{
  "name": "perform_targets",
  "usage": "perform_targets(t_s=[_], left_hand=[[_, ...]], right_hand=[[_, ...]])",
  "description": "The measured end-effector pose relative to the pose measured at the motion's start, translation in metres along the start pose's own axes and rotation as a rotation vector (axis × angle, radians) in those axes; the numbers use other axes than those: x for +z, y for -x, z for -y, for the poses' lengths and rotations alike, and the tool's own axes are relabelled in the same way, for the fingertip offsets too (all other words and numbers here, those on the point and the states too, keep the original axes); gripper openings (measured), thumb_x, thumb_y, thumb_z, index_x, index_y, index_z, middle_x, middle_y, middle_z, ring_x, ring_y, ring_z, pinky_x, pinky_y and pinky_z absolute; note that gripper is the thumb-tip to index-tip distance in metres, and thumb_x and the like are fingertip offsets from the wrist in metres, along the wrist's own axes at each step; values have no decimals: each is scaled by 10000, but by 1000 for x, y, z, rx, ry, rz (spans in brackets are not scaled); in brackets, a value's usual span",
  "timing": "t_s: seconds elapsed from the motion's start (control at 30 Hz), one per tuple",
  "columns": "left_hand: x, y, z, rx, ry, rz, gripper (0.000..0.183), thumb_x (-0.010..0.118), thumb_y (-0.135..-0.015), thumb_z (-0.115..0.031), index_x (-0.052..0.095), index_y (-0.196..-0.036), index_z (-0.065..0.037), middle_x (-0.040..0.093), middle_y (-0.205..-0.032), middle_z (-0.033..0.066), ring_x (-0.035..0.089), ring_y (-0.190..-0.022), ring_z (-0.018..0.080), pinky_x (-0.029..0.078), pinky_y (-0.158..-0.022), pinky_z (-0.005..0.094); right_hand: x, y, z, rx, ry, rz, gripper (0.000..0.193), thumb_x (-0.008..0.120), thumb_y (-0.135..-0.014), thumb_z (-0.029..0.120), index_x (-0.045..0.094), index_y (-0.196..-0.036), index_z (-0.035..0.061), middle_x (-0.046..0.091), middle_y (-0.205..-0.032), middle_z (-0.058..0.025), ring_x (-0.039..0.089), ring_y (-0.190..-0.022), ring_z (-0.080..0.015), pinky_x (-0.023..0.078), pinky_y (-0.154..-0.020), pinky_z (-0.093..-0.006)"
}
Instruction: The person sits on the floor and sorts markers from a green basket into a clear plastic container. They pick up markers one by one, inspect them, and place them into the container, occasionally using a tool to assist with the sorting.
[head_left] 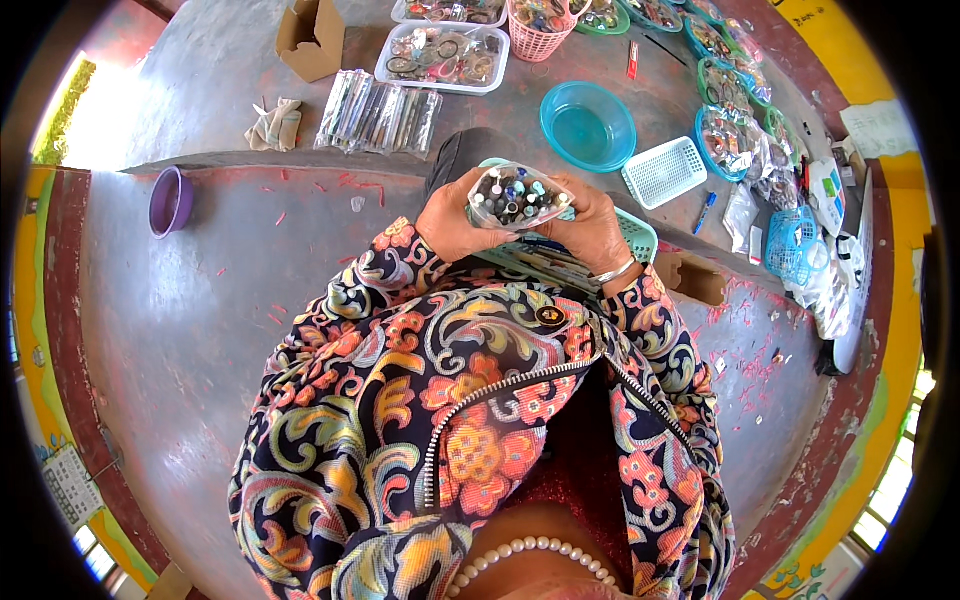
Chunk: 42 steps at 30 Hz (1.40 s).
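A clear plastic bag packed with pens [516,197] is held upright between my two hands, its open top showing dark, blue and white pen ends. My left hand [452,216] wraps the bag's left side. On its right side, my right hand [590,228] closes round it, with a bracelet at that wrist. Just below lies a pale green basket [640,238] with more pens [550,264] in it, partly hidden by my hands and sleeves. The lower part of the bag cannot be seen.
Bagged pens [378,115] lie ahead on the ledge, near a cardboard box [311,42] and a clear tray of bands [443,58]. A blue-green basin [588,125] and white basket [664,172] stand right of them. A purple bowl [171,203] is far left.
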<state>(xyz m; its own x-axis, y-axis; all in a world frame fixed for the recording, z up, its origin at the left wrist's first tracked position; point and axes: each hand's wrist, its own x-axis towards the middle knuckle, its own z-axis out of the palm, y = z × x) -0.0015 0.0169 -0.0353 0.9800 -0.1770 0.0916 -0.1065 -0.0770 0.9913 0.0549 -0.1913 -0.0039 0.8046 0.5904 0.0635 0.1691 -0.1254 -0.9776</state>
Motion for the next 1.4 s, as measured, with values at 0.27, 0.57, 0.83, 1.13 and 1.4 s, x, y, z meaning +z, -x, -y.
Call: perform_targets(t_s=[0.27, 0.57, 0.83, 1.13, 1.4], left_hand=[[3, -2, 10, 20, 33, -25, 616, 826, -679, -60, 512, -1205, 0, 627, -1093, 63, 581, -999, 111, 473, -891, 293], [6, 0, 18, -4, 128, -38, 610, 817, -689, -95, 505, -1207, -13, 643, -1080, 78, 598, -983, 121, 481, -881, 297], [8, 1, 13, -13, 178, -22, 596, 791, -717, -54, 483, -1225, -9, 628, -1098, 69, 582, -1009, 117, 471, -906, 294], [9, 0, 10, -1, 225, -27, 574, 769, -734, -33, 481, -1229, -9, 616, -1106, 68, 572, -1013, 116, 465, -909, 295], [9, 0, 10, -14, 227, -24, 589, 766, -740, -32, 475, -1251, -2, 609, -1116, 66, 564, -1027, 120, 456, -908, 290]], right_hand=[[-22, 4, 7, 18, 85, 9, 478, 723, -740, 34, 606, -1203, 61, 656, -1118, -52, 594, -1002, -131, 456, -895, -279], [-69, 47, -19, -94, 855, 48, 197, 589, -806, 71, 660, -985, 29, 661, -914, -130, 633, -827, -316, 507, -739, -360], [-55, 57, -35, -54, 1060, 43, 142, 544, -741, 39, 607, -869, 40, 579, -891, -111, 561, -927, -313, 476, -784, -417], [-64, 59, -23, 58, 784, 39, 150, 654, -688, 45, 572, -813, 57, 569, -797, -115, 565, -820, -329, 451, -694, -416], [-75, 71, -21, 349, -209, -187, 190, 681, -826, 69, 658, -1009, 21, 665, -886, -58, 625, -790, -143, 468, -666, -244]])
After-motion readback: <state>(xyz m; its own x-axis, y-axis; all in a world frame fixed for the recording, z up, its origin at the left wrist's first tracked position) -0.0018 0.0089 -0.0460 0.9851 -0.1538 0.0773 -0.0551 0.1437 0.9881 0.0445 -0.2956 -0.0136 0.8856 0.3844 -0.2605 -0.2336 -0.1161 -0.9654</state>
